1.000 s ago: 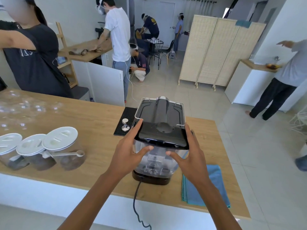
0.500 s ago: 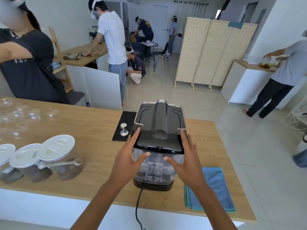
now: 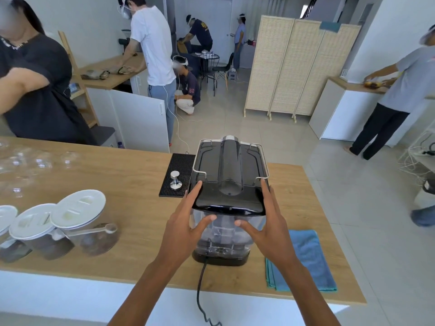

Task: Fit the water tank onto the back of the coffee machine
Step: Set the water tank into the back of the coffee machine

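Note:
The black coffee machine (image 3: 229,165) stands on the wooden counter (image 3: 131,180) with its back toward me. A clear water tank (image 3: 223,234) with a glossy black lid (image 3: 226,202) sits upright against that back, above the machine's black base. My left hand (image 3: 186,224) grips the tank's left side, fingers along the lid edge and thumb on the clear wall. My right hand (image 3: 270,227) holds the right side the same way. A black power cord (image 3: 200,285) runs from the base over the counter's front edge.
A tamper (image 3: 175,181) stands on a black rubber mat (image 3: 179,170) left of the machine. A folded blue cloth (image 3: 306,260) lies at the right. Three white-lidded jars (image 3: 77,220) and a scoop sit at the left, glasses behind them. Several people work around the room.
The tank with its lid has settled lower and closer against the machine's back. Both hands stayed on its sides. My view has shifted slightly.

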